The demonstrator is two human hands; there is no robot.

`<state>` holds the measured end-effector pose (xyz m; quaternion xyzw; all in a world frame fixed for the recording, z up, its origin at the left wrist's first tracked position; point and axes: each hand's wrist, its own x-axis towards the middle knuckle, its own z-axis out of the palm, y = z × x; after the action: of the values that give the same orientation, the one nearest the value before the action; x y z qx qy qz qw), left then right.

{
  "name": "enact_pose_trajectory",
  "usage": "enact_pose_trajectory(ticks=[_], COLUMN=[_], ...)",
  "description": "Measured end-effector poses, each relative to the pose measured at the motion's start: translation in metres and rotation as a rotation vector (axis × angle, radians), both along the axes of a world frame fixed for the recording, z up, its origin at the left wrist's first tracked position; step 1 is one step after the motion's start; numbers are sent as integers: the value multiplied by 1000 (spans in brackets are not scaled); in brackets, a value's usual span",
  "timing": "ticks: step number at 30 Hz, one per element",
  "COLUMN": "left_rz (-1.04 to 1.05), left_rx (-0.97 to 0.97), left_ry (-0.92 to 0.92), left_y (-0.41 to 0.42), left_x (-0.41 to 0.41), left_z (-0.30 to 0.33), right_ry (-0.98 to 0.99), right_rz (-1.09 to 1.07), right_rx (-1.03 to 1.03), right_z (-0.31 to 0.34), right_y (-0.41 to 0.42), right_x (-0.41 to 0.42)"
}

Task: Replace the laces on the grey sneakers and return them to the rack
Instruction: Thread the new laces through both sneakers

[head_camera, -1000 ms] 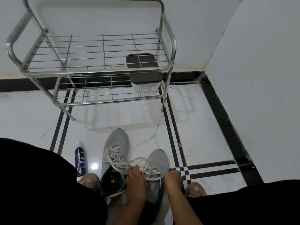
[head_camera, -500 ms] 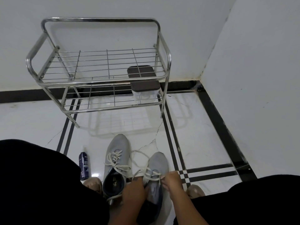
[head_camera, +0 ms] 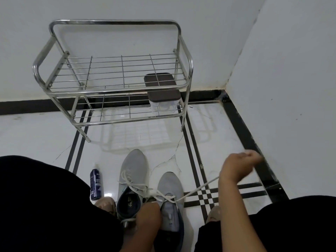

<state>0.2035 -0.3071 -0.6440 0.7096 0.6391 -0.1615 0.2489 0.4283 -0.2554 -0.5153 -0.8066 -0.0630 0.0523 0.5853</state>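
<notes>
Nearest, the left hand [head_camera: 148,214] rested on the right-side grey sneaker [head_camera: 170,202], fingers curled down at its eyelets; whether they actually pinched the lace there could not be told. Beside it and touching lay the other grey sneaker [head_camera: 131,180], loosely laced, its dark opening facing the person. From the eyelets a white lace [head_camera: 198,188] ran taut, up and to the right, into the right hand [head_camera: 238,166], which was motion-blurred, closed around the lace and raised well clear of the shoe. A dark blue spray can [head_camera: 96,184] lay on the tiled floor [head_camera: 36,135] just left of the sneakers.

The step looked like drawing a lace through the eyelets. Done well, the left hand would pin the shoe flat so the pull did not drag it, and the right hand would draw along the eyelet's line rather than across it, to avoid snagging the tip. Both ends want checking for even length before the next crossing.

Farther off, the metal rack [head_camera: 112,88] stood against the wall, a dark-lidded container [head_camera: 163,99] on its lower shelf and no shoes on it.
</notes>
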Motion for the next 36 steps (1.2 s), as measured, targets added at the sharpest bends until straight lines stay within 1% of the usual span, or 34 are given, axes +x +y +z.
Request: enact_pose_trajectory(ticks=[1, 2, 5, 6, 7, 8, 9, 11, 12, 13, 15, 16, 17, 18, 19, 20, 21, 23, 24, 25, 26, 28, 32, 36], left_rz=[8, 10, 0, -6, -12, -19, -23, -26, -23, -20, -8, -2, 3, 7, 7, 12, 25, 66, 85, 88, 78, 37, 47, 100], left_rx=[-5, -7, -9, -3, 6, 13, 16, 18, 20, 18, 11, 10, 7, 2, 5, 16, 32, 71, 72, 68, 53, 11, -22, -11], left_ry=[-2, -8, -42, -39, -30, -20, -10, 7, 9, 7, -2, -7, -12, -19, -27, -41, -63, -129, -157, -178, -186, -194, -199, -179], left_y=[0, -1, 1, 2, 4, 4, 5, 5, 5, 5, 5, 5, 5, 5, 4, 3, 2, 3, 5, 8, 11, 16, 23, 24], left_x=[0, 0, 1, 2, 3, 3, 3, 2, 2, 1, -1, -2, -3, -3, -3, -1, 0, 0, -1, -1, -2, -3, -4, -5], left_z=[0, 1, 1, 2, 3, 3, 4, 6, 6, 4, 3, 2, 1, 1, 2, 3, 4, 4, 2, 2, 1, -3, -7, -10], right_ry=[-49, -87, 35, 62, 75, 87, 107, 200, 249, 278, 340, 377, 423, 471, 477, 405, 283, 48, -23, -53, -58, -49, 20, 156], right_rz=[126, 277, 845, 993, 1110, 1183, 1214, 1193, 1086, 877, 354, 153, 20, -21, 1, 82, 234, 628, 825, 975, 1069, 1123, 1122, 923], right_rx=[-107, -267, -790, -902, -972, -1024, -1030, -1027, -1017, -972, -760, -650, -574, -567, -614, -696, -782, -932, -994, -1033, -1059, -1073, -1064, -1017], right_z=[-6, -21, -91, -110, -123, -131, -138, -137, -133, -128, -111, -102, -92, -90, -86, -89, -95, -112, -122, -129, -133, -135, -136, -139], right_y=[1, -2, -28, -40, -51, -58, -62, -63, -62, -59, -57, -58, -58, -56, -55, -53, -54, -56, -59, -61, -64, -66, -61, -64], right_x=[-5, -14, -55, -66, -76, -82, -86, -86, -82, -76, -58, -46, -37, -32, -34, -38, -46, -65, -74, -81, -87, -94, -94, -85])
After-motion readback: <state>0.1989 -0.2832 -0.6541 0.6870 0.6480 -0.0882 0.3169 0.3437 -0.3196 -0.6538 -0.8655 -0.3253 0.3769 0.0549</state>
